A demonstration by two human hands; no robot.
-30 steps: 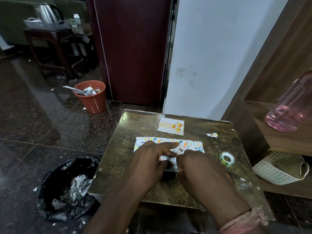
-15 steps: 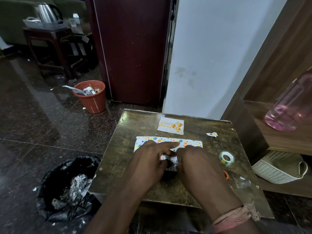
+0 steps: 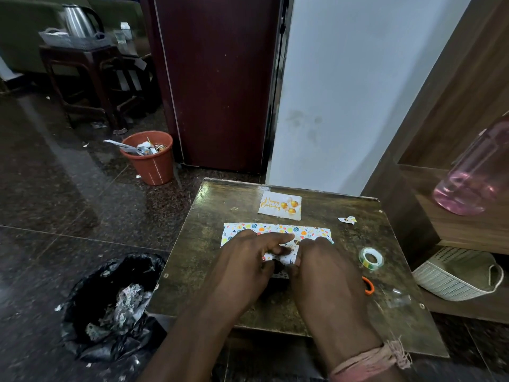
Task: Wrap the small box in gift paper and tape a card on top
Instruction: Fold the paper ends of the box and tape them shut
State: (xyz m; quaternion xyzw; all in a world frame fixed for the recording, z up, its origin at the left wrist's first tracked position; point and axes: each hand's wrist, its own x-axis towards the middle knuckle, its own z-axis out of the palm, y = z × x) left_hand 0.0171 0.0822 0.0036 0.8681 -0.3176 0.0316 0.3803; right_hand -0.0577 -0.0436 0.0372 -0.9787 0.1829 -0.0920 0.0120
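Note:
A sheet of patterned gift paper (image 3: 278,229) lies on the worn wooden table (image 3: 209,221), its near edge folded up over a small dark box (image 3: 278,274) that is mostly hidden. My left hand (image 3: 248,267) and my right hand (image 3: 322,274) meet over the box, fingers curled and pinching the folded paper flap (image 3: 281,256) against it. A white "Happy Birthday" card (image 3: 279,204) with gold balloons lies flat beyond the paper. A roll of clear tape (image 3: 371,259) sits to the right of my right hand.
Orange-handled scissors (image 3: 367,285) peek out beside my right wrist. A paper scrap (image 3: 347,219) lies at the table's far right. On the floor are a black bin bag (image 3: 110,304) and an orange bucket (image 3: 150,158). A white basket (image 3: 454,274) and pink bottle (image 3: 473,175) stand right.
My hands have shifted slightly on the flap, drawing the paper tighter over the box. The far strip of paper has pulled in a little.

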